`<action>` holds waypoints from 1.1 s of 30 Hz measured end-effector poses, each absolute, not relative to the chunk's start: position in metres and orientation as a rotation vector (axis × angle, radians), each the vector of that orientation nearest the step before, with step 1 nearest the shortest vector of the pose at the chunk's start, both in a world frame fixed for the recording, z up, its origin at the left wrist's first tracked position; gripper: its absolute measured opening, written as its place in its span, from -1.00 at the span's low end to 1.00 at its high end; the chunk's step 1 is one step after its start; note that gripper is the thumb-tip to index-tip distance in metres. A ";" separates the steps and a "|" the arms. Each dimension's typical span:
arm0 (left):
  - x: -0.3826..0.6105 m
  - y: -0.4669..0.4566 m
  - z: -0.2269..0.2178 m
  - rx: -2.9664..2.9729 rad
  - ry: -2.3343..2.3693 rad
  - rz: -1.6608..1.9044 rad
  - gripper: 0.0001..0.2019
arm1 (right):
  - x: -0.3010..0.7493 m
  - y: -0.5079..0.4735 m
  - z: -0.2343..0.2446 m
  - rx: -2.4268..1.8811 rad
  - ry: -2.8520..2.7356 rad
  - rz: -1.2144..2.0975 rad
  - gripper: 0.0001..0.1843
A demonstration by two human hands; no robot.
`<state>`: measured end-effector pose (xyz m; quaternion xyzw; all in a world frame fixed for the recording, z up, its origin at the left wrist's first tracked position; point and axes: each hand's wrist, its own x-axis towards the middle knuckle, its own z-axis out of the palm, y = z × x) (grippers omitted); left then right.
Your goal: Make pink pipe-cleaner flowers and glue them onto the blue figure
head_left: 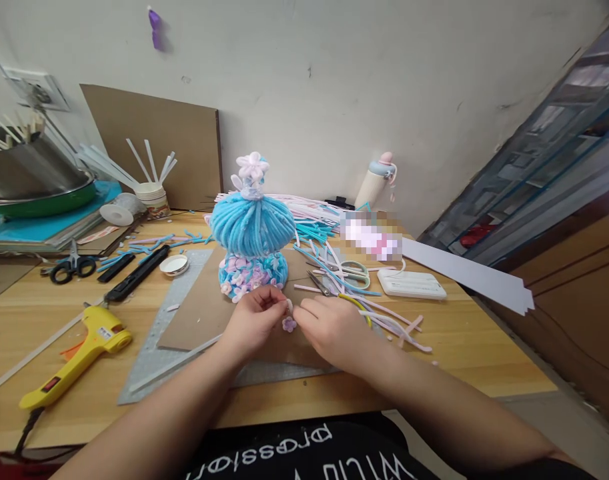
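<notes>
Left hand (254,315) and right hand (331,327) fingers pinch a lilac flower (289,325), face upward, before the upright blue doll (251,227).

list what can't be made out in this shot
All in the head view:
Blurred: pixelated patch behind the blue craft; contents unreadable.
Too small, partly hidden: small flower between left hand and right hand, under fingertips; grip unclear.
Cut by left edge: pan.
Cut by bottom edge: shirt print.
</notes>
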<state>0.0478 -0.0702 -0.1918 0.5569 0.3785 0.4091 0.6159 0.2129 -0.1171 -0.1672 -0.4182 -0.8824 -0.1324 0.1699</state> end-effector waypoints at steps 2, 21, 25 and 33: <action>0.047 -0.071 -0.190 1.433 0.891 0.944 -0.93 | 0.213 -0.120 -0.161 -1.100 -2.533 -0.386 -0.78; 0.046 -0.081 -0.185 1.751 0.965 1.064 -0.88 | 0.218 -0.112 -0.157 -1.201 -2.494 -0.263 -0.84; 0.046 -0.082 -0.187 1.803 0.980 1.059 -0.88 | 0.217 -0.122 -0.150 -1.095 -2.560 -0.309 -0.81; 0.045 -0.086 -0.183 1.951 0.873 0.918 -0.89 | 0.220 -0.111 -0.149 -1.088 -2.237 0.203 -0.87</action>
